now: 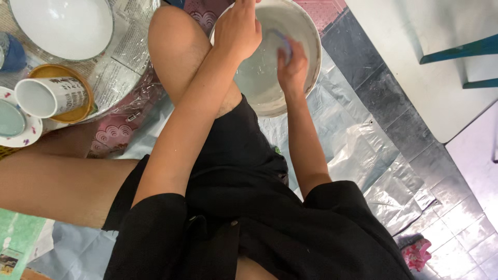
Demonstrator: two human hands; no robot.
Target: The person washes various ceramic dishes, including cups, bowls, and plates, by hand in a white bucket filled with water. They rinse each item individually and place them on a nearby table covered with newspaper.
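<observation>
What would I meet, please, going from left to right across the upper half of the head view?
Patterned saucer → white cup lying on a gold lid → large white bowl → left hand → right hand with a blue scrubber → teal chair leg.

Head camera looks steeply down, close above lap.

The basin (306,46) is white, greyed with smears inside, and the sponge (282,44) in it shows blue. Shorts (244,171) and sleeves are plain black. The plastic sheet (363,150) is a pale, silvery blue-grey over grey floor tiles (467,228). A mat (111,136) peeks out pink with a scalloped wave pattern. The cup (49,96) is white with dark print, lying on a mustard-yellow lid (78,111). The saucer (26,132) is white with small floral specks. A cloth (415,253) is bright pink.
</observation>
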